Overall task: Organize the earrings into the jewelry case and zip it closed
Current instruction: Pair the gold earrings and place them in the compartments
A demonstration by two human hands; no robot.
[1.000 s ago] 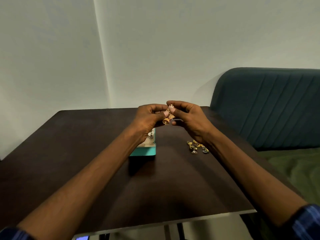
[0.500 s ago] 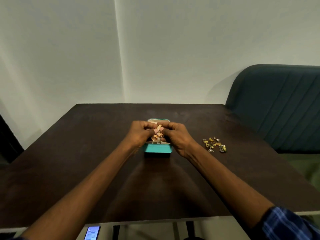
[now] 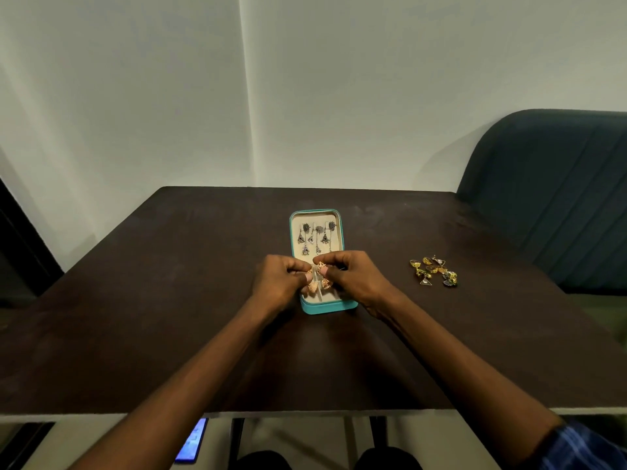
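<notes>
A teal jewelry case (image 3: 340,232) lies open on the dark table, its cream lining facing up. Several dark silver earrings (image 3: 317,237) hang in its far half. Over the near half, my left hand (image 3: 280,281) and my right hand (image 3: 353,278) pinch gold bell-shaped earrings (image 3: 320,281) between the fingertips, just above the lining. My fingers hide how the earrings sit in the case. A loose heap of gold earrings (image 3: 434,271) lies on the table to the right of the case.
The dark brown table (image 3: 169,300) ends at a near edge just below my forearms. A teal upholstered seat (image 3: 556,184) stands at the right. A lit phone screen (image 3: 193,442) shows below the table edge at the left.
Both hands have come down from mid-air with the gold bell earrings to the near half of the open case. The view has tilted down and to the left.
</notes>
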